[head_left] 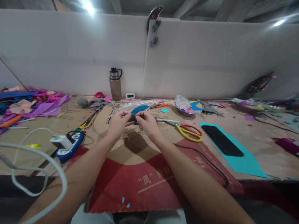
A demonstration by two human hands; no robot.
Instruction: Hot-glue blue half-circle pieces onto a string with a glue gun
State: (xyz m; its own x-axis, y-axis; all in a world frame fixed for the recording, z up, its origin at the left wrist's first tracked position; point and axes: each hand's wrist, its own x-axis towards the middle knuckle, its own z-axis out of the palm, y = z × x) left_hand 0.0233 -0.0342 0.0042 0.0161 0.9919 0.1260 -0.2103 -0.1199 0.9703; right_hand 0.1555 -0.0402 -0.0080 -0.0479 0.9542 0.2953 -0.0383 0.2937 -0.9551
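Note:
Over the cardboard sheet (140, 155), my left hand (118, 123) and my right hand (149, 125) meet at the fingertips. Both pinch a small dark grey piece (133, 118), perhaps felt or cloth; the fingers cover much of it. Just beyond my hands lies a blue leaf-shaped piece (139, 109). To the right of my right hand rest scissors with red and yellow handles (190, 132). A second yellow-handled pair of scissors (88, 123) is left of my left hand.
A power strip (71, 152) with white cables sits at left, near purple and blue scraps (49, 107). A bottle (115, 85) stands by the white partition (93, 53). Rightward are a bowl of small parts (184, 109) and a black phone (221, 140) on turquoise sheet (247, 161).

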